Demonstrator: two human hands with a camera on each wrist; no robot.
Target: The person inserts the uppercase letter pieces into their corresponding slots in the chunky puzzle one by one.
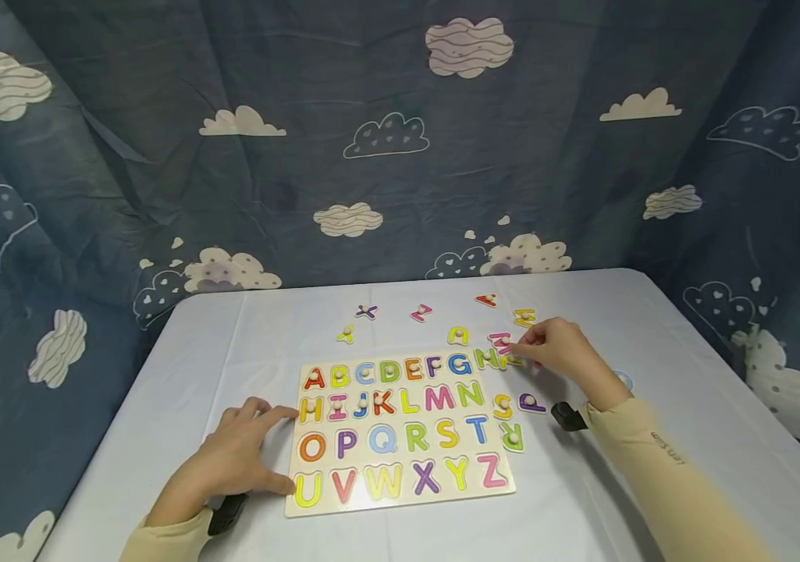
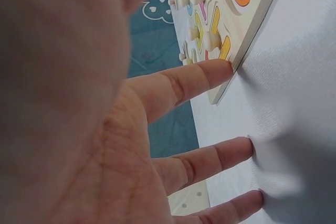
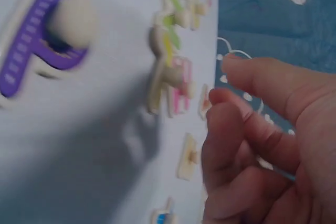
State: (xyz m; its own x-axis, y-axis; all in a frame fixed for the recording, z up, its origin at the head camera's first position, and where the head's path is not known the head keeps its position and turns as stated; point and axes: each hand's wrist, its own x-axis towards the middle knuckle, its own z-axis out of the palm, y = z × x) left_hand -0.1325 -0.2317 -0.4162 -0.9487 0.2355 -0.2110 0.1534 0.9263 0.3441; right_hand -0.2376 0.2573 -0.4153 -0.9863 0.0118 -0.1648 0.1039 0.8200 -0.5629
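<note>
My left hand (image 1: 234,457) lies flat on the white tablecloth (image 1: 652,328) with its fingers straight and spread; the forefinger (image 2: 197,80) presses against the near left corner of the wooden alphabet board (image 1: 400,429), which I judge keeps the board from sliding while the other hand works. Most slots on the board show their coloured letters, several with small pale knobs. My right hand (image 1: 560,349) reaches past the board's upper right corner, fingers loosely curled, the tips at the pink letter piece (image 1: 500,340) that lies on the cloth just beyond the board. From the wrist view the fingers (image 3: 236,129) seem just short of that piece, with a gap showing, so I cannot tell whether they pinch its knob or only hover at it. Other loose letters lie scattered around: a purple P (image 1: 531,403) and a green R (image 1: 513,437) beside the board's right edge, more farther back.
</note>
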